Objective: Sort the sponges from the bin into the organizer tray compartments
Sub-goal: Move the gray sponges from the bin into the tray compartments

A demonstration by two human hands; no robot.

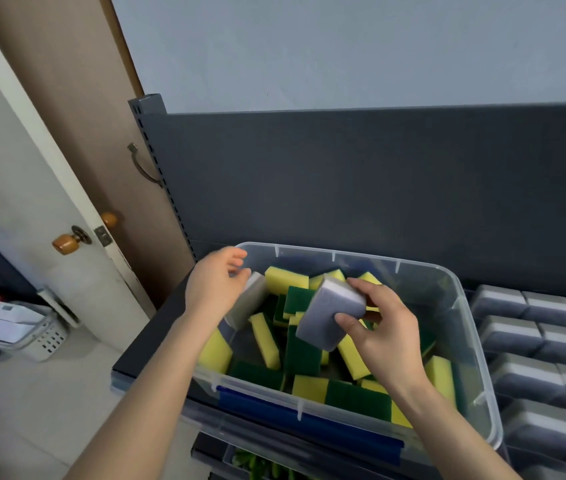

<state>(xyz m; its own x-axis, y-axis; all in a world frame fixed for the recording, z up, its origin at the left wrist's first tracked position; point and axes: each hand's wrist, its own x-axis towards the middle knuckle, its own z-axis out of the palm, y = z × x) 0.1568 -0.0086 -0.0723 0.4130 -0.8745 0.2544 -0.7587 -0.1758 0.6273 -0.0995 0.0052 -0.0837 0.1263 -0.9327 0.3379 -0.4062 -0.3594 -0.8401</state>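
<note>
— Grey ones first, it seems: left hand [217, 284] pinches a propped sponge [248, 304] at the bin's [343, 255] far-left corner.
— And right hand [383, 329] grips a raised sponge [330, 317] over the middle, probably bound for the organizer tray [474, 315] beside the right edge, already holding greys.

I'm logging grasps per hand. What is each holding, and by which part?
The right hand pinches a grey sponge by its right end. The left hand touches the top end of a second grey sponge; a grip cannot be told.
</note>
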